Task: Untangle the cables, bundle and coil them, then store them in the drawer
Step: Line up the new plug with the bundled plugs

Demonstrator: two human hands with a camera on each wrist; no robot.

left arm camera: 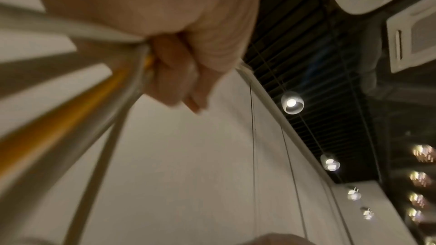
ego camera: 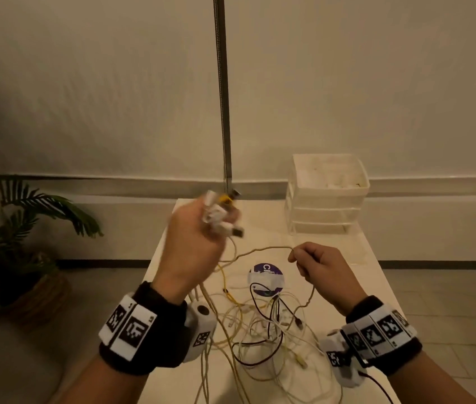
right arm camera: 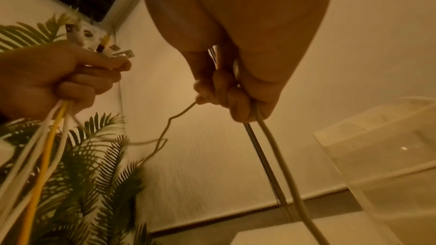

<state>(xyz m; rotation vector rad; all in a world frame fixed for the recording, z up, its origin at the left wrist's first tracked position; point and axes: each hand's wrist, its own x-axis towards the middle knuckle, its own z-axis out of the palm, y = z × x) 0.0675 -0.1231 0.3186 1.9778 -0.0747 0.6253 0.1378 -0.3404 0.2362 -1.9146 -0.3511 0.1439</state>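
My left hand (ego camera: 196, 243) is raised above the table and grips a bunch of cable ends (ego camera: 220, 215), white and yellow plugs sticking out above the fist; the same hand (right arm camera: 59, 74) shows in the right wrist view with white and yellow cables (right arm camera: 49, 137) hanging below it. In the left wrist view its fingers (left arm camera: 174, 77) curl round blurred cables (left arm camera: 70, 111). My right hand (ego camera: 315, 263) pinches a thin beige cable (ego camera: 263, 249) that runs over to the left hand; its fingers (right arm camera: 226, 88) close round it. A tangle of white, yellow and dark cables (ego camera: 263, 322) lies on the table.
A white stack of plastic drawers (ego camera: 327, 196) stands at the table's (ego camera: 362, 275) back right. A purple and white round label (ego camera: 265, 279) lies mid-table. A metal pole (ego camera: 223, 91) rises behind. A potted palm (ego camera: 24, 228) stands on the floor at left.
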